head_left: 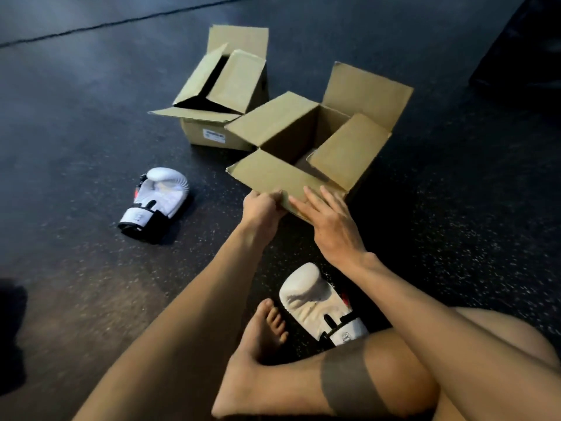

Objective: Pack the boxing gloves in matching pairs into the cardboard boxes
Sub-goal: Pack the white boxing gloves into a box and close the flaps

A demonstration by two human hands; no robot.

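Note:
Two cardboard boxes stand on the dark floor. The near box [291,129] is open, and its inside looks empty as far as I can see. My left hand [264,205] grips the edge of its front flap [267,177]. My right hand [331,220] lies flat on that same flap, fingers spread. The far box [221,83] has its flaps partly folded in, so its contents are hidden. One white boxing glove [158,199] lies on the floor to the left. A second white glove [318,302] lies by my bare foot, under my right forearm.
My crossed bare legs [394,375] fill the lower right. A dark object [12,335] sits at the left edge and a dark block [522,50] at the top right. Speckled rubber flooring [76,132] stretches to the left.

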